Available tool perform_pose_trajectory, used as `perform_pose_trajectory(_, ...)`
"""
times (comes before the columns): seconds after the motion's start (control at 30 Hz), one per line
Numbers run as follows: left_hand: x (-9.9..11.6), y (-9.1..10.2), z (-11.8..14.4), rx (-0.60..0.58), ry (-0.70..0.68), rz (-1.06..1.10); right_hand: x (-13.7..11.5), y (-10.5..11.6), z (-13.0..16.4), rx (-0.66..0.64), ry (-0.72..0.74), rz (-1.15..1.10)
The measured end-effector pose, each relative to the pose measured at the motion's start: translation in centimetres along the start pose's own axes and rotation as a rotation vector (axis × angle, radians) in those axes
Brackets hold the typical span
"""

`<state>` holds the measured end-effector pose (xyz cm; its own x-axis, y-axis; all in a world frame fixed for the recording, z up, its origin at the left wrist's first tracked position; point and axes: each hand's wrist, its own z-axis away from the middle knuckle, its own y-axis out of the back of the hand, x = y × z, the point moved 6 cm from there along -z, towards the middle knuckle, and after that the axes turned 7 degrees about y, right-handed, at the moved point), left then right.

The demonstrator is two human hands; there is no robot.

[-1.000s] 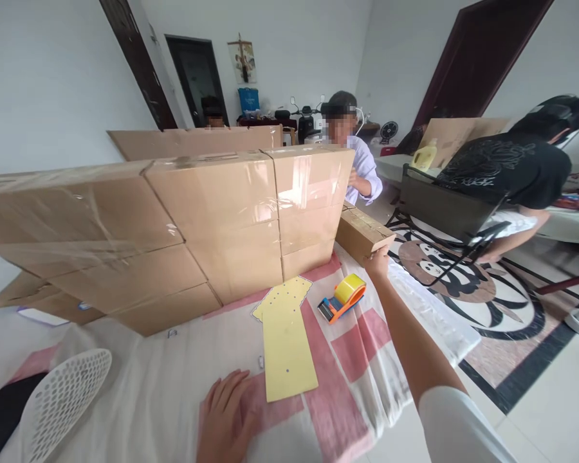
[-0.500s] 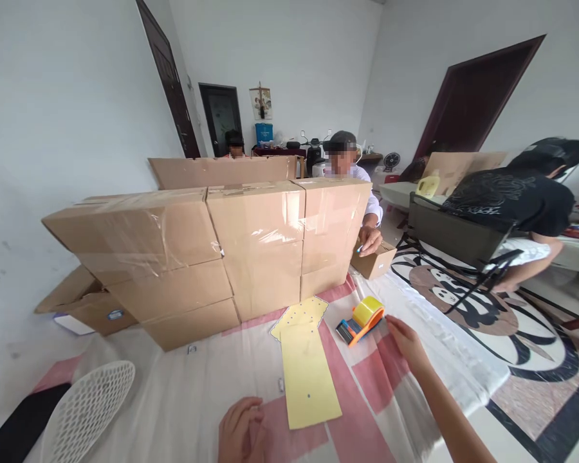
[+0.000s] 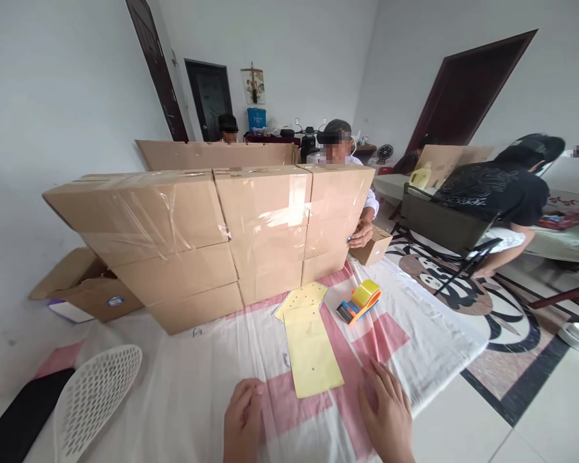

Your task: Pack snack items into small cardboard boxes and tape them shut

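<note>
Yellow card (image 3: 312, 352) lies flat on the cloth-covered table (image 3: 183, 379), between the two hands and a bit in front of them. Going left to right: the left hand (image 3: 244, 418) rests flat, fingers loosely together, just beside the card's near corner. The right hand (image 3: 386, 411) rests flat, fingers spread, close by. Both are empty. A quick bump could slide the card away. Farther back, the tape roll (image 3: 361, 301) sits near the boxes (image 3: 212, 238).

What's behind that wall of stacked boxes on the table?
Behind the stacked boxes a person's head and hand on a small box show, plus a cardboard sheet. The table surface behind the stack is hidden.
</note>
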<state>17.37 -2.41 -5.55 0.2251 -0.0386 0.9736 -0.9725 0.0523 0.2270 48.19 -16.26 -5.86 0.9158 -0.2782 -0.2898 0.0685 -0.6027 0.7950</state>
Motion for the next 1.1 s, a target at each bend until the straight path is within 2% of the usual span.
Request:
perform_pose_trajectory(0.2, 0.3, 0.7, 0.7, 0.045, 0.049, 0.079, -0.1, 1.0, -1.3, -0.034, -0.031, -0.072)
perform_pose_trajectory(0.3, 0.5, 0.6, 0.8, 0.004, 0.069, 0.094, -0.3, 1.9, -4.9, -0.101, -0.116, -0.326)
perform_pose_trajectory(0.37, 0.7, 0.4, 0.8, -0.034, 0.067, 0.095, -0.3, 2.9, -9.4, -0.054, -0.211, -0.516)
perform_pose_trajectory(0.47, 0.8, 0.1, 0.7, -0.056, 0.075, 0.093, -0.8, 3.5, -18.7, 0.03, -0.199, -0.691)
perform_pose_trajectory(0.6, 0.6, -0.1, 0.7, -0.053, 0.126, 0.086, -0.3, 1.4, -30.7, 0.073, -0.187, -0.7)
perform_pose_trajectory(0.7, 0.3, 0.0, 0.7, -0.047, 0.14, 0.088, 0.6, -0.3, -36.0, 0.136, -0.198, -0.637)
perform_pose_trajectory(0.83, -0.4, -0.2, 0.5, -0.063, 0.135, 0.068, 1.3, -1.4, -38.2, 0.193, -0.172, -0.535)
perform_pose_trajectory(1.1, -0.7, -0.6, 0.1, -0.073, 0.109, -0.043, 1.2, -2.3, -37.8, 0.234, -0.125, -0.502)
